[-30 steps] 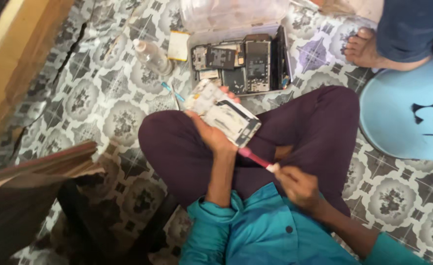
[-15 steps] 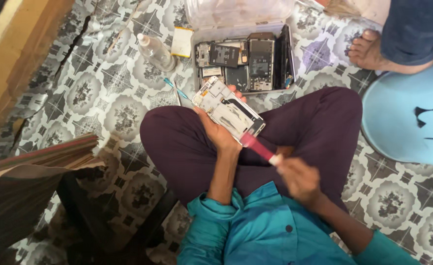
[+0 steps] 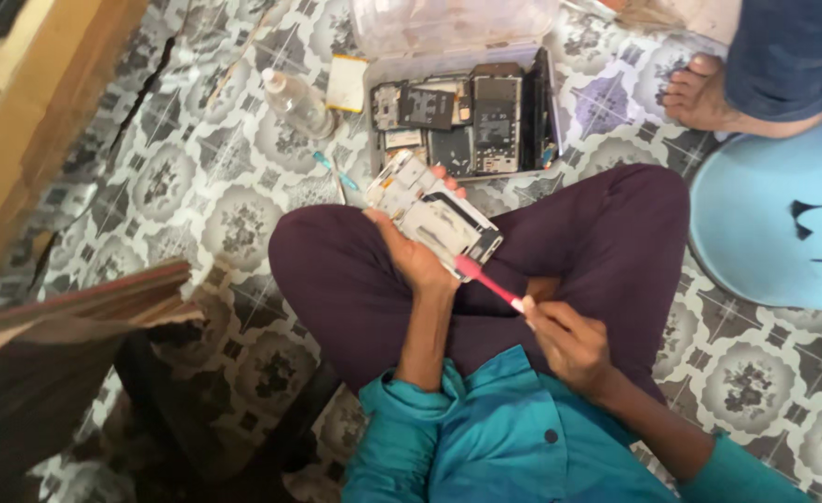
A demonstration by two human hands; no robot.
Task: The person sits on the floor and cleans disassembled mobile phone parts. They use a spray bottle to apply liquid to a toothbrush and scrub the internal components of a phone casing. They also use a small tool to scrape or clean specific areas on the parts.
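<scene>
Two hands are at work over a lap in dark purple trousers, and between them one opened phone and one brush. The left hand (image 3: pixel 416 261) is clasped around an opened flat phone body with a pale metal inner frame and dark edge (image 3: pixel 434 222), fingers wrapped under it and the thumb along its near side, so the phone sits tilted above the left knee with its bare inside facing up. The right hand (image 3: pixel 567 340) pinches the white end of a slim pink-handled plastic toothbrush (image 3: pixel 487 282) — its head lies against the phone's lower right corner, the handle running down and to the right into the fingers. The phone thus lies just beyond the left palm and up-left of the right hand, joined to it only by the brush.

On the patterned grey-and-white floor tiles (image 3: pixel 206 186) beyond the knees stands one clear rectangular plastic box with its lid flipped back (image 3: pixel 458 33), filled with several dark flat phone parts and boards, too crowded to count. Just left of it lie one flat pale yellow battery pack (image 3: pixel 347 84), one small clear plastic bottle (image 3: pixel 297 102) lying on its side, and one thin blue-tipped tool (image 3: pixel 334 170). One bare foot of another person (image 3: pixel 709 93) rests at the upper right, beside one round light blue plastic seat (image 3: pixel 783 224)
</scene>
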